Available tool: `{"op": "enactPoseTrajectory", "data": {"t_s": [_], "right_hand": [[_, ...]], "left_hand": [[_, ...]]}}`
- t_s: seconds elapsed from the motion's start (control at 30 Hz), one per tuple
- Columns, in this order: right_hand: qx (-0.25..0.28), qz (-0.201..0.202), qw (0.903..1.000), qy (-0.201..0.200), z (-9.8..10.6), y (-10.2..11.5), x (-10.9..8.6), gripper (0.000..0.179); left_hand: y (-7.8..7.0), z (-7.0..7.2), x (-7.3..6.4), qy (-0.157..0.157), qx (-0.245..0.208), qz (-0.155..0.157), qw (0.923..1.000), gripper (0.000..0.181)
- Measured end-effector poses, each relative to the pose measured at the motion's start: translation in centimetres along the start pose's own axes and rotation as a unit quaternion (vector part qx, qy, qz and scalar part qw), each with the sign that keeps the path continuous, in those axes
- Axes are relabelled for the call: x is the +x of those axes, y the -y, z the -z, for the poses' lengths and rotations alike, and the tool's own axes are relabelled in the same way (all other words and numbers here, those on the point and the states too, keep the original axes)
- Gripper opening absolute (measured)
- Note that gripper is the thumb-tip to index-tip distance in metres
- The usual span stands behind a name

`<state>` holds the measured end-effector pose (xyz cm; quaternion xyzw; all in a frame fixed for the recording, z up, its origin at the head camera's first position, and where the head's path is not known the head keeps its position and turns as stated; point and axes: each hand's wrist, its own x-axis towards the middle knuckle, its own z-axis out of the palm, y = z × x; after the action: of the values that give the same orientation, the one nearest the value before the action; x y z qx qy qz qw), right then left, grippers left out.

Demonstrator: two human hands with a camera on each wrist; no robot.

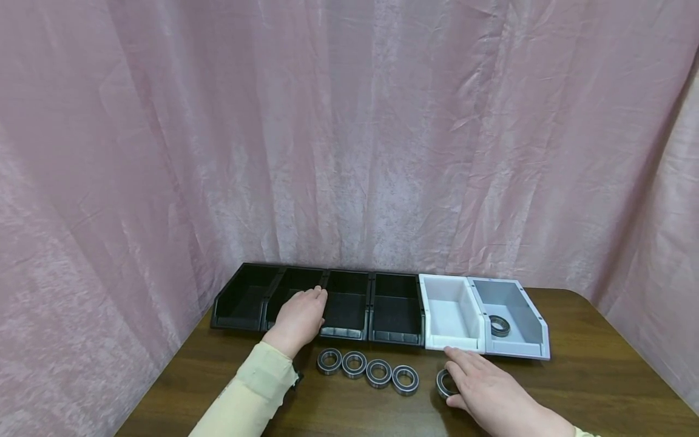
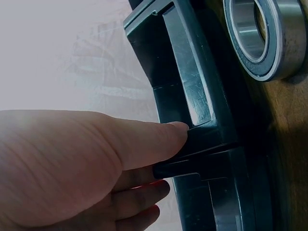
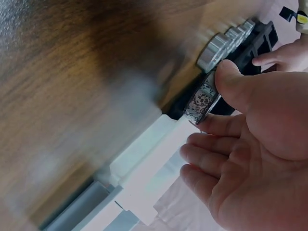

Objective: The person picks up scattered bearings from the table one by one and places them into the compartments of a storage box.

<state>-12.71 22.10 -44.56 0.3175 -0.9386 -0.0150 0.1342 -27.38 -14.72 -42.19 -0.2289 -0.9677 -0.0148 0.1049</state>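
My right hand point(image 1: 488, 388) pinches a ball bearing point(image 1: 443, 386) between thumb and index finger, in front of the white bin point(image 1: 454, 346). In the right wrist view this bearing point(image 3: 201, 102) shows its scuffed outer side, and the other fingers are loosely bent. My left hand point(image 1: 299, 315) lies over the black bins point(image 1: 343, 332), at the divider between two of them. Its thumb point(image 2: 159, 139) overlaps the bin's front edge in the left wrist view, with the other fingers beyond the divider. Several bearings point(image 1: 378, 373) lie in a row in front of the black bins.
A grey bin point(image 1: 519, 349) at the right end of the row holds one bearing point(image 1: 499, 326). All the bins stand side by side on the brown wooden table point(image 1: 595, 364). A pink curtain point(image 1: 349, 152) hangs behind them.
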Motion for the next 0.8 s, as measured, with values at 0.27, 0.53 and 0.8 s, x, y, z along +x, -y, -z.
{"op": "enactPoseTrajectory", "data": {"t_s": [0.27, 0.53, 0.8], "right_hand": [[-0.023, 0.009, 0.9984, -0.05, 0.5, -0.3, 0.0, 0.045], [-0.013, -0.019, 0.998, -0.058, 1.2, -0.6, 0.2, 0.044], [-0.026, -0.009, 0.9962, -0.083, 1.9, -1.1, 0.7, 0.044]], "left_hand": [[0.1, 0.0, -0.1, -0.008, 0.003, -0.01, 0.9999, 0.059], [0.1, 0.0, -0.1, -0.009, 0.0, -0.012, 0.9999, 0.059], [0.0, 0.0, -0.2, -0.011, -0.002, -0.014, 0.9998, 0.059]]}}
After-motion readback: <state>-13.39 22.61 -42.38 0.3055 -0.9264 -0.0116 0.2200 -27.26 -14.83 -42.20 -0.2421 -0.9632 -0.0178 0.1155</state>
